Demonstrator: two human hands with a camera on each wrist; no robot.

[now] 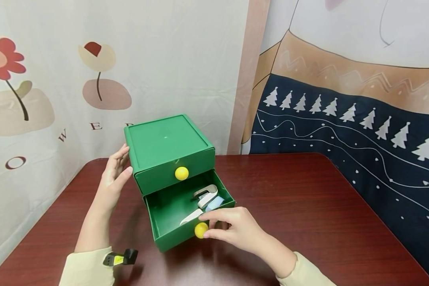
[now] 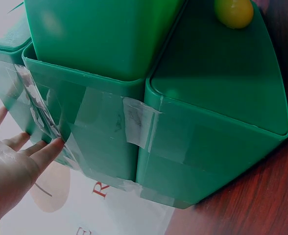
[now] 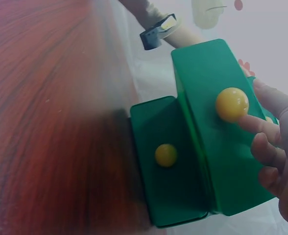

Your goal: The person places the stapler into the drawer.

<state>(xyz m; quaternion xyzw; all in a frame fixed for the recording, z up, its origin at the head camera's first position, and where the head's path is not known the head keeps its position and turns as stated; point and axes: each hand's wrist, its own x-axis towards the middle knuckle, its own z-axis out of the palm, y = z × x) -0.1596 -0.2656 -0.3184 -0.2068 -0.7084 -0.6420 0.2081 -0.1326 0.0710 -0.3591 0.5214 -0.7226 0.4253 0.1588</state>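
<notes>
A green two-drawer box (image 1: 166,139) stands on the dark red table (image 1: 307,198). Its upper drawer is closed, with a yellow knob (image 1: 181,173). The lower drawer (image 1: 171,206) is pulled out. My right hand (image 1: 210,225) pinches that drawer's yellow knob (image 1: 201,230), and the right wrist view shows a fingertip (image 3: 249,123) on this knob (image 3: 231,104). Inside lie a stapler (image 1: 205,194), a light blue item (image 1: 215,203) and a white blade-like piece (image 1: 191,217). My left hand (image 1: 118,169) presses flat on the box's left side; its straight fingers (image 2: 46,152) touch the taped wall (image 2: 109,122).
Printed cloth backdrops hang close behind the box and along the table's right side. Bare tabletop stretches to the right of the box and in front of it. A small black camera (image 1: 123,257) is strapped on my left wrist.
</notes>
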